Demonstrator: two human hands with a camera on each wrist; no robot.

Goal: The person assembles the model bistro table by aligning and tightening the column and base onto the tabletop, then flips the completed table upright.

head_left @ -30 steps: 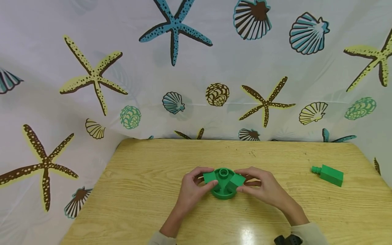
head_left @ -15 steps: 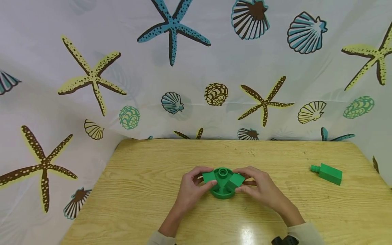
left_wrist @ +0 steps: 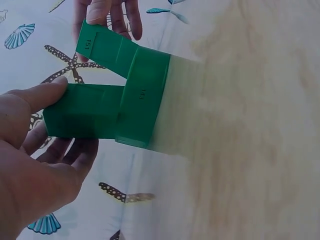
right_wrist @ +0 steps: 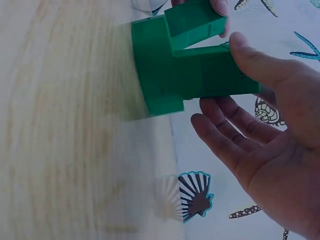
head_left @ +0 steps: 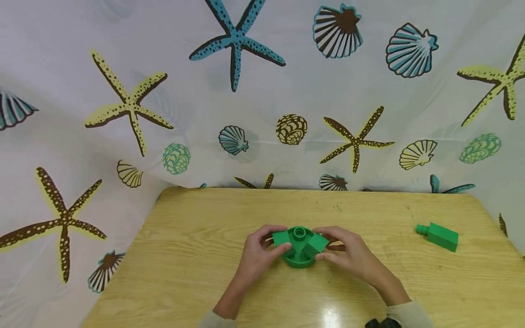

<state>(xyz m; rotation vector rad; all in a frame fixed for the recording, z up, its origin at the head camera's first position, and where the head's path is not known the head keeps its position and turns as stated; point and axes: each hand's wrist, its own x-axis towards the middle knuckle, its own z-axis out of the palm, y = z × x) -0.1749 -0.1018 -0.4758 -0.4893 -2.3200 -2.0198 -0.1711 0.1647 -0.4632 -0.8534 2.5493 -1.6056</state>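
Note:
A round green base [head_left: 298, 263] with a ring-shaped socket [head_left: 299, 233] at its far side rests on the wooden table. Two green blocks stand up from it, leaning apart. My left hand [head_left: 257, 257] pinches the left block [head_left: 281, 238] between thumb and fingers; in the left wrist view the thumb lies on the top end of this block [left_wrist: 82, 107]. The right block [head_left: 316, 244] is pinched by my right hand [head_left: 352, 252], thumb on the near side. From the right wrist, this block [right_wrist: 217, 74] meets the base [right_wrist: 154, 65] at its lower end.
A loose green block [head_left: 444, 237] with a ridged peg [head_left: 421, 229] lies on its side at the right of the wooden table [head_left: 184, 255]. A white curtain [head_left: 262, 109] printed with starfish and shells hangs behind the table and along its sides.
The head view shifts slightly. Both hands keep their hold on the two blocks, and the base stays in place on the table.

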